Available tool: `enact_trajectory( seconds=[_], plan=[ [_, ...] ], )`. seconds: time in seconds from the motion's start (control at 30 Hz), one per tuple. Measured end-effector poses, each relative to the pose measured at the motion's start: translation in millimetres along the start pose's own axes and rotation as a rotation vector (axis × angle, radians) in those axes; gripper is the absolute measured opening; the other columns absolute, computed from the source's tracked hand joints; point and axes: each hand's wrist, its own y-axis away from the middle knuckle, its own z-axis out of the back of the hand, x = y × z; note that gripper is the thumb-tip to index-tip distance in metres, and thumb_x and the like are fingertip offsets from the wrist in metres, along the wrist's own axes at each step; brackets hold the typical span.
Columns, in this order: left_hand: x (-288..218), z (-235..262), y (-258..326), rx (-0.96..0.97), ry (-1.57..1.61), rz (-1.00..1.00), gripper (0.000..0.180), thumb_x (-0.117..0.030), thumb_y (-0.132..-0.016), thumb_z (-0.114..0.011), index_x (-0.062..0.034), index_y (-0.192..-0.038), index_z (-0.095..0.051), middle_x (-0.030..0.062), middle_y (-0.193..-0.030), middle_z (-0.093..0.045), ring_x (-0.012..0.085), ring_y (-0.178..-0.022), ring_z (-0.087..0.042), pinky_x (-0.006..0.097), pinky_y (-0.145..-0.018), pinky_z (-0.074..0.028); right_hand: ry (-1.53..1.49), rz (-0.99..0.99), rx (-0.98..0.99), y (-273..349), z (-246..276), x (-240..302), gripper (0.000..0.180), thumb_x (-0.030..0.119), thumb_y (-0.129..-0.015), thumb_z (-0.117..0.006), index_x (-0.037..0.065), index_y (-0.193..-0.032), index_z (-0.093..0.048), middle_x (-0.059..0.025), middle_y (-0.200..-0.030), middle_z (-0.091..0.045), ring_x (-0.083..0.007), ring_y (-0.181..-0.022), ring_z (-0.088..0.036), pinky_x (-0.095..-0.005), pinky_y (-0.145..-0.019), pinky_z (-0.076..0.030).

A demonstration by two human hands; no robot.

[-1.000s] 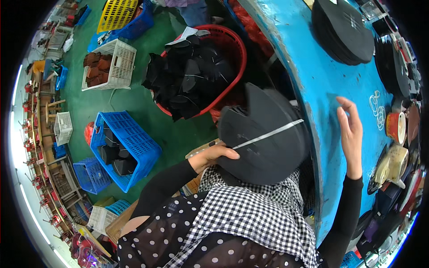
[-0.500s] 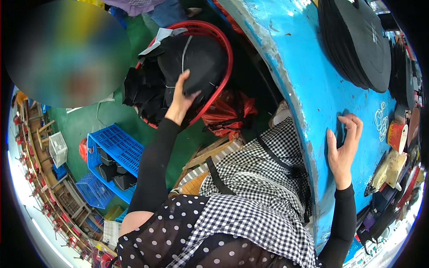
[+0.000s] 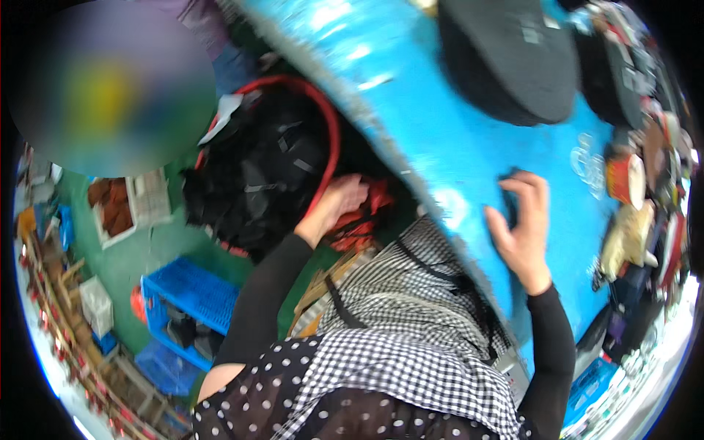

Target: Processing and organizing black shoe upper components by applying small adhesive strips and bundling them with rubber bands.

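Closest in is the person's own lap, with a checked apron [image 3: 411, 345] over a dotted top. The right hand [image 3: 522, 231] lies on the blue table [image 3: 411, 125], fingers bent and spread, not gripping — it looks like it is there to lean on while the body bends left. A small dark thing sits under its fingertips, too blurry to name.

The left hand [image 3: 339, 202] reaches down past the table edge to the red basket [image 3: 331, 139]. It touches the rim, next to some red cloth [image 3: 363, 220]. I cannot tell if it is open or closed. The basket is full of black pieces [image 3: 257, 183], heaped high, likely so they are easy to grab from the seat.

The gap between table edge and basket is tight — just room for one arm. Further left the green floor opens up, with a blue crate [image 3: 192, 293] near the basket. Far up on the table lies a big black round piece [image 3: 510, 62].
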Motion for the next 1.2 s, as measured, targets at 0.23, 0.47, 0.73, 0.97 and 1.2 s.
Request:
enact_trajectory(
  seconds=[0.23, 0.47, 0.73, 0.97, 1.2],
  plan=[
    [10.5, -65.1, 77.1, 0.283, -0.452, -0.086, 0.04, -0.027, -0.104, -0.056, -0.0053, -0.138, -0.054, 0.0114, -0.126, -0.068, 0.0194, -0.11, -0.066, 0.033, -0.096, -0.05, -0.084, 0.032, -0.085, 0.2, -14.5, 2.5, 0.037, 0.017, -0.078, -0.08, 0.007, -0.11, -0.064, -0.0117, -0.112, -0.058, -0.0335, -0.106, -0.055, -0.0442, -0.093, -0.044],
    [-90.5, -117.9, 144.6, 0.425, -0.501, -0.579, 0.015, -0.011, -0.102, -0.058, -0.0003, -0.111, -0.062, 0.0084, -0.096, -0.07, 0.0159, -0.093, -0.067, 0.03, -0.087, -0.051, -0.912, -0.434, -0.367, -56.3, -3.6, -38.0, 0.039, 0.027, -0.102, -0.061, -0.001, -0.129, -0.058, -0.0071, -0.116, -0.064, -0.0141, -0.103, -0.061, -0.0301, -0.09, -0.05],
    [-133.2, -177.0, 182.6, 0.408, -0.6, -0.766, 0.008, -0.002, -0.1, -0.058, 0.0003, -0.093, -0.06, 0.0057, -0.079, -0.066, 0.0115, -0.075, -0.063, 0.025, -0.073, -0.05, -1.069, -0.443, -0.18, -53.3, 11.3, -48.8, 0.041, 0.031, -0.104, -0.059, 0.0, -0.132, -0.057, -0.0086, -0.121, -0.064, -0.0171, -0.108, -0.063, -0.0318, -0.093, -0.051],
    [-85.3, -200.9, 165.7, 0.507, -0.734, -0.796, 0.003, 0.002, -0.097, -0.062, 0.0015, -0.094, -0.06, 0.0042, -0.08, -0.065, 0.0095, -0.074, -0.063, 0.023, -0.069, -0.05, -1.002, -0.561, -0.627, 144.9, 100.4, -98.4, 0.037, 0.027, -0.106, -0.058, 0.002, -0.132, -0.056, -0.0073, -0.113, -0.067, -0.0151, -0.099, -0.065, -0.0311, -0.089, -0.054],
    [-75.8, -232.7, 149.9, 0.501, -0.948, -1.003, 0.003, 0.002, -0.095, -0.065, 0.002, -0.092, -0.064, 0.0044, -0.074, -0.065, 0.0078, -0.064, -0.062, 0.022, -0.059, -0.046, -0.794, -0.811, -1.7, 430.1, 172.6, -143.8, 0.03, 0.018, -0.103, -0.06, 0.001, -0.128, -0.057, -0.0074, -0.107, -0.067, -0.0134, -0.091, -0.062, -0.0294, -0.082, -0.053]
  ],
)
